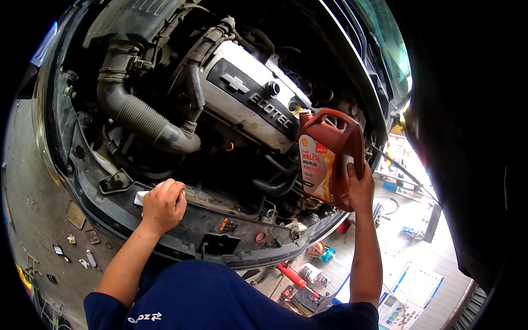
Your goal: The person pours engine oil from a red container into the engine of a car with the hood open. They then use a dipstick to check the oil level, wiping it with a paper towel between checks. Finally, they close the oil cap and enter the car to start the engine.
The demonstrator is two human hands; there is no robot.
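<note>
My right hand (360, 187) grips the base of a dark red oil jug (330, 154), tipped so its neck points into the filler opening (295, 107) on the silver engine cover (242, 102). My left hand (163, 204) rests as a fist on the car's front crossmember (209, 220), over a small white item (141, 197) that pokes out at its left side. What that white item is I cannot tell.
A thick ribbed grey intake hose (143, 118) runs along the left of the engine bay. The raised bonnet (467, 137) fills the right side. Small parts (82, 247) lie on the concrete floor at left; a red tool (290, 275) and cans sit on the floor below.
</note>
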